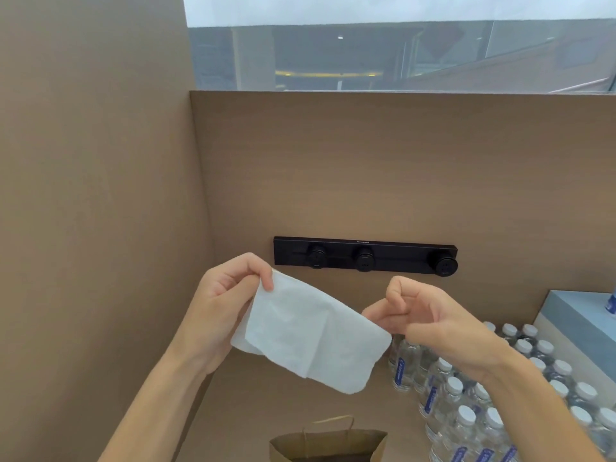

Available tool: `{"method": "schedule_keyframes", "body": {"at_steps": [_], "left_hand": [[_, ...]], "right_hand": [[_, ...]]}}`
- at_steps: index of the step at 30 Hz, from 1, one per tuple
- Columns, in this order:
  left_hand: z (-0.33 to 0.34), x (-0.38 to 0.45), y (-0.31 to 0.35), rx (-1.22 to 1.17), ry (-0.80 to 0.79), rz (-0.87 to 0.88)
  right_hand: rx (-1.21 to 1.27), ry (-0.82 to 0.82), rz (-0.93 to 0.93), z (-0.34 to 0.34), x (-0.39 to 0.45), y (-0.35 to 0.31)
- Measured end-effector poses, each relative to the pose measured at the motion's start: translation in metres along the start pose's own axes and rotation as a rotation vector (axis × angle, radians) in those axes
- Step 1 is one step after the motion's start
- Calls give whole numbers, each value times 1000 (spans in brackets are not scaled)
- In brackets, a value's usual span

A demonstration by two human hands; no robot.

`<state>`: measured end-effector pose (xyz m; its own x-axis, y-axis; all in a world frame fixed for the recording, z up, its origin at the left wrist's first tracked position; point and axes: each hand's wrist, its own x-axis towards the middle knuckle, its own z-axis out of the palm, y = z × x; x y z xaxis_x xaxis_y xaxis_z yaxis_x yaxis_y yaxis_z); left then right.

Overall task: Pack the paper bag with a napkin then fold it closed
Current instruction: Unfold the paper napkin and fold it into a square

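Observation:
A white napkin (310,335) hangs stretched in the air between my two hands, above the counter. My left hand (220,305) pinches its upper left corner between thumb and fingers. My right hand (430,321) pinches its right edge with the fingers curled in. Directly below, at the bottom edge of the view, stands a brown paper bag (328,443) with its mouth open and a twisted paper handle sticking up. Only the top of the bag shows.
Several water bottles (473,405) with white caps stand packed together at the right. A light blue box (580,321) sits behind them. A black socket strip (365,255) is fixed to the brown back panel. A brown side wall (100,195) closes the left.

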<state>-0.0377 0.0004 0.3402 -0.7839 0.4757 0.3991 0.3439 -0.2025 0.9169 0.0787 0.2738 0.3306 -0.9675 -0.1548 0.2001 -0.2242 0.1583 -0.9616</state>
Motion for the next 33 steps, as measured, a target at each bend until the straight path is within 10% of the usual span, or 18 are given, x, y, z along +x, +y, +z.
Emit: {"method": "schedule_keyframes", "body": {"at_steps": [15, 24, 29, 33], "left_hand": [[30, 41, 23, 12, -292, -59], [37, 9, 9, 424, 370, 127], [82, -25, -4, -16, 4, -79], [92, -25, -9, -470, 0, -185]], "right_hand": [[-26, -34, 68, 25, 24, -24], [-374, 536, -3, 29, 24, -16], [-817, 663, -308, 63, 28, -6], [-1070, 603, -371, 88, 24, -1]]}}
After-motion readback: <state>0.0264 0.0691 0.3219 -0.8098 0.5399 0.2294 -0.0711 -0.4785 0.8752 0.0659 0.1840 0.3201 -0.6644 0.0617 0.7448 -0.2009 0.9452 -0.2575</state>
